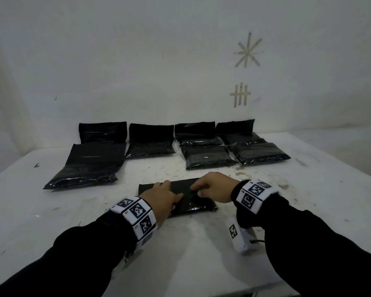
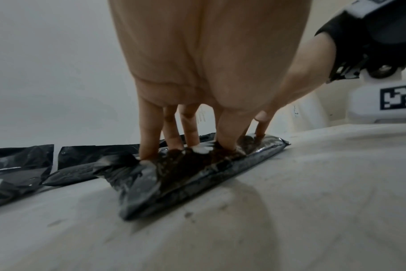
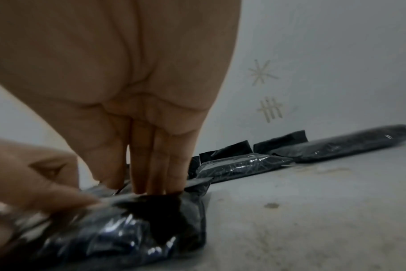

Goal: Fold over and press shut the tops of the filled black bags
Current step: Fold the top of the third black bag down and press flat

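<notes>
The near bag (image 1: 189, 200) lies flat on the white bench (image 1: 73, 221), close to the person and in front of the other bags, its long axis running left to right across the view. Both hands sit on top of it, so the bag is straight under them. The left hand (image 1: 161, 198) covers its left half and the right hand (image 1: 212, 187) its right half, the fingertips meeting near the middle. Neither is nearer than the other; the pressing will probably run outward from the middle along that long axis.

Neither hand grips anything. The left hand's fingers (image 2: 148, 132) stand fairly straight and push down into the plastic, which dents and wrinkles round them. The right hand's fingers (image 3: 160, 165) are also straight, close together, tips on the bag's upper face.

The bag is glossy black film, plump with filling. Its top seems already folded over under the hands, so this looks like the pressing-shut step.

Further back, the left bag (image 1: 88, 166) shows a long flat flap not yet folded, while two bags on the right (image 1: 208, 156) look folded. More lie in a row against the wall (image 1: 137, 61).
</notes>
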The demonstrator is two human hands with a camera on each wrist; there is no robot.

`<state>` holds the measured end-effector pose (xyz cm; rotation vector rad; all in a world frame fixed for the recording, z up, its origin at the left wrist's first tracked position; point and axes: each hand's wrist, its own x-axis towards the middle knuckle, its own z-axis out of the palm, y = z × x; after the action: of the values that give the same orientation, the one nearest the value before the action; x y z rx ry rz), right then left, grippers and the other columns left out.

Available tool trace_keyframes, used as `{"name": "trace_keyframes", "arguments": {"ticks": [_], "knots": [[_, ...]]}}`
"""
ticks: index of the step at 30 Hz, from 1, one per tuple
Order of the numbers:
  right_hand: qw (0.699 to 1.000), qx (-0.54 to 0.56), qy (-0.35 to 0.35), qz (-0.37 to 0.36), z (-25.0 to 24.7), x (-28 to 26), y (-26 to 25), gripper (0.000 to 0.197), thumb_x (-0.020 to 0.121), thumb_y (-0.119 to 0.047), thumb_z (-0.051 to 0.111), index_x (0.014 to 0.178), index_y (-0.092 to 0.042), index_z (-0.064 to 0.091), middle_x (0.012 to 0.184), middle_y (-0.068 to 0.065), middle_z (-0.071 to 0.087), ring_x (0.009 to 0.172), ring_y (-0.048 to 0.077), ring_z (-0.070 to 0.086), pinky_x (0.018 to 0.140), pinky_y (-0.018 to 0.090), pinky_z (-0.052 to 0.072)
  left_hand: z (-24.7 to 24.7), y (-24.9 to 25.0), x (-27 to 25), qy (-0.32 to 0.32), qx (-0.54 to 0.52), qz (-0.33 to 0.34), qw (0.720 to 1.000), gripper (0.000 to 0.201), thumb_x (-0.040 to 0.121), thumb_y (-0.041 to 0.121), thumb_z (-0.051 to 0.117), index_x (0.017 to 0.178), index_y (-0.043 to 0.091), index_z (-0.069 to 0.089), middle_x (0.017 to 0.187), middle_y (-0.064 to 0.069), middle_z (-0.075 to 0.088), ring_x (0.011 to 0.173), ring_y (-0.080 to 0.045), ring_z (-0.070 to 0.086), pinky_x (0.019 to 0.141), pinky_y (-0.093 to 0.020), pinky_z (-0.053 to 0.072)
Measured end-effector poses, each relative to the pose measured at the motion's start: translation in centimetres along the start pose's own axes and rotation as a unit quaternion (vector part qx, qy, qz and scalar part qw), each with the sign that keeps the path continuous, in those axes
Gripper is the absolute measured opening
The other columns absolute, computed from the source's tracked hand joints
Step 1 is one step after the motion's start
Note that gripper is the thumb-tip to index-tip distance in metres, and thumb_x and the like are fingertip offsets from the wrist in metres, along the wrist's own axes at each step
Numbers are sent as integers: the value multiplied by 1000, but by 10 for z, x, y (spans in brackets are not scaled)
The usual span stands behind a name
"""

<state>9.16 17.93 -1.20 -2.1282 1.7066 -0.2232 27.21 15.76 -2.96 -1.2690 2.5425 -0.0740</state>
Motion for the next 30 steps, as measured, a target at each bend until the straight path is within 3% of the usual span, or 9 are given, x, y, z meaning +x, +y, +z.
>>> {"name": "trace_keyframes", "arguments": {"ticks": [6,7,10,11,13,14,17,22,30], "knots": [[993,18,62,101,-45,-10,48,32,91,-17,59,122,-13,64,126,1,63,114,15,57,99,23,40,-8,3,7,10,-21,17,1000,48,101,27,37,147,31,27,134,-11,34,123,-28,39,104,-35,36],[990,6,71,120,-54,-13,59,30,90,-16,60,120,-12,65,123,2,64,110,15,58,95,21,41,-10,6,9,9,-21,21,1000,48,101,27,37,147,31,28,134,-11,35,122,-28,40,104,-35,36],[979,-29,84,186,-71,-20,93,28,89,-11,60,115,-9,68,103,6,66,91,16,57,64,6,43,-17,17,17,5,-6,28,1000,47,100,27,39,146,31,30,134,-11,35,122,-28,42,100,-35,39],[975,-41,72,205,-73,-20,103,28,89,-10,59,116,-9,68,106,6,66,93,18,59,67,7,46,-20,21,21,1,7,30,1000,47,100,27,40,146,31,32,133,-10,36,122,-28,43,98,-35,40],[969,-67,33,237,-72,-17,118,31,91,-8,57,120,-9,65,122,7,64,110,22,59,91,21,46,-27,29,27,-6,36,33,999,46,99,26,42,145,29,35,133,-10,38,121,-29,43,94,-36,41],[965,-77,17,248,-70,-16,123,32,91,-7,56,123,-9,62,127,7,61,116,23,57,96,25,42,-30,32,30,-9,52,34,998,45,99,26,43,144,27,37,133,-10,38,122,-29,43,93,-36,42],[962,-105,-13,251,-59,-11,137,40,92,-6,54,131,-12,54,136,7,54,123,23,52,99,24,38,-34,38,38,1,81,41,996,43,97,24,47,140,25,44,131,-10,39,122,-29,41,90,-35,42],[962,-117,-11,247,-48,-4,155,45,94,-7,44,136,-24,48,140,5,48,121,22,52,90,19,38,-39,44,47,13,62,57,996,41,95,20,52,136,20,51,129,-9,39,121,-28,39,93,-35,44],[964,-139,-57,220,-55,0,152,50,84,6,57,131,-12,55,128,10,59,116,24,57,75,18,38,-46,50,57,-4,73,67,995,38,92,14,53,130,15,55,129,-9,45,119,-28,45,92,-33,45]]}}
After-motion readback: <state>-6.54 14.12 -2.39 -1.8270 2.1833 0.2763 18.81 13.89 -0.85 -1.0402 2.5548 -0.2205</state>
